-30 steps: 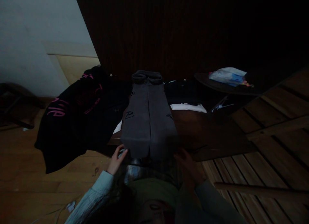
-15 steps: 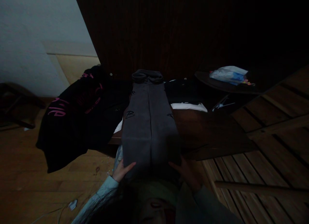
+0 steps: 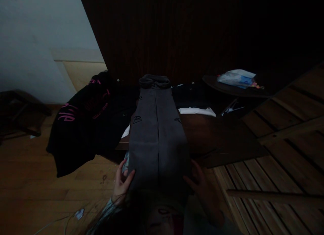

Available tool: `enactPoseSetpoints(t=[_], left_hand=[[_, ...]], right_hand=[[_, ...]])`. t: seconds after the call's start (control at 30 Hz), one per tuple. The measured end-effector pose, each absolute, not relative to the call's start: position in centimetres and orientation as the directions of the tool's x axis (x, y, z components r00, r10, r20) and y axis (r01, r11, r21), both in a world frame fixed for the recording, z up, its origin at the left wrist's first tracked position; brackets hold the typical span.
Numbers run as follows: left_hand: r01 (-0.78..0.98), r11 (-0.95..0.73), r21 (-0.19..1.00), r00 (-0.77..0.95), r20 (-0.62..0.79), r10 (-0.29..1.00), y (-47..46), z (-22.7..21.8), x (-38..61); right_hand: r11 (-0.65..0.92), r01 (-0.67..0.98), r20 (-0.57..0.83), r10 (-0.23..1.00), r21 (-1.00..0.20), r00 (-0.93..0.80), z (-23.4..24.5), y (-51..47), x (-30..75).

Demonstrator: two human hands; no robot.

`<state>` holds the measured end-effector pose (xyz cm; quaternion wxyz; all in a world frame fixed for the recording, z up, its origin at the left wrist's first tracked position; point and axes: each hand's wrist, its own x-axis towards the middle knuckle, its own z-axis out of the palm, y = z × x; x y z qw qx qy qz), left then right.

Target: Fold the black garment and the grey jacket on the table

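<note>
A grey garment [image 3: 158, 127] with black lettering lies in a long strip on a dark wooden bench, its sides folded in to a middle seam. Its thick collar or hood is at the far end; the near end hangs toward me in shadow. My left hand [image 3: 123, 181] is at the near left edge, fingers and thumb apart, the thumb tip touching or very near the cloth. At the near right edge, my right hand [image 3: 201, 184] is dim, its thumb by the cloth and its fingers spread alongside.
A black garment with pink lettering [image 3: 76, 127] drapes over the bench's left end. Dark folded clothes [image 3: 189, 96] with a white edge [image 3: 197, 111] lie to the right. A plastic bag [image 3: 236, 78] rests on a small dark shelf. Wooden slats [image 3: 273, 174] stand at right; a dark stool [image 3: 22, 113] is left.
Both hands have shifted outward from the grey garment, and their thumbs have slid off its top toward the edges. The left fingers now show beside it. The view has moved slightly.
</note>
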<state>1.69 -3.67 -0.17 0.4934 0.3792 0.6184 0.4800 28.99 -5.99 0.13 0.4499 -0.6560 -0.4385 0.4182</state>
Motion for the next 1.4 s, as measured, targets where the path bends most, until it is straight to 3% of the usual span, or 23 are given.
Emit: enactPoseSetpoints(t=[0.07,0.17,0.37,0.47,0.67,0.8,0.93,1.07,1.2,1.33,1.4], left_hand=[[-0.033,0.228,0.973,-0.191,-0.23,0.954,-4.0,0.0,1.2],[0.073,0.177,0.982,-0.103,-0.169,0.98,-4.5,0.6,0.0],[0.186,0.11,0.976,0.072,-0.125,0.989,-4.1,3.2,-2.0],[0.352,0.007,0.936,0.085,-0.04,0.996,-3.1,4.2,-2.2],[0.519,-0.272,0.81,0.231,0.173,0.957,-0.1,6.7,-2.2],[0.556,-0.424,0.715,0.287,0.313,0.905,4.1,9.6,-1.8],[0.57,-0.415,0.709,0.238,0.341,0.909,11.2,11.2,-1.0],[0.572,-0.175,0.801,0.001,0.213,0.977,18.4,10.2,0.0],[0.508,0.006,0.861,-0.231,0.13,0.964,22.1,7.7,0.5],[0.473,-0.043,0.88,-0.225,0.168,0.96,22.6,6.3,0.5],[0.347,-0.124,0.929,-0.189,0.199,0.961,22.8,6.0,0.5]], right_hand=[[-0.213,0.259,-0.16,0.964,-0.942,0.213,0.9,-6.4,29.6],[-0.22,0.335,-0.185,0.974,-0.916,0.135,2.3,-6.8,30.8],[-0.089,0.424,-0.123,0.991,-0.901,-0.053,3.6,-6.6,33.7],[0.015,0.468,-0.075,0.982,-0.884,-0.174,4.2,-5.7,34.4],[0.253,0.592,0.12,0.959,-0.766,-0.255,6.8,-2.2,34.1],[0.408,0.566,0.316,0.913,-0.716,-0.259,9.8,2.0,33.4],[0.453,0.53,0.446,0.882,-0.717,-0.152,11.8,9.0,32.8],[0.331,0.51,0.361,0.932,-0.794,-0.042,10.8,16.9,32.0],[0.193,0.501,0.273,0.958,-0.844,0.092,7.5,21.5,31.3],[0.199,0.485,0.299,0.944,-0.852,0.138,5.0,22.6,31.1],[0.244,0.46,0.351,0.922,-0.854,0.164,4.6,22.7,31.1]])
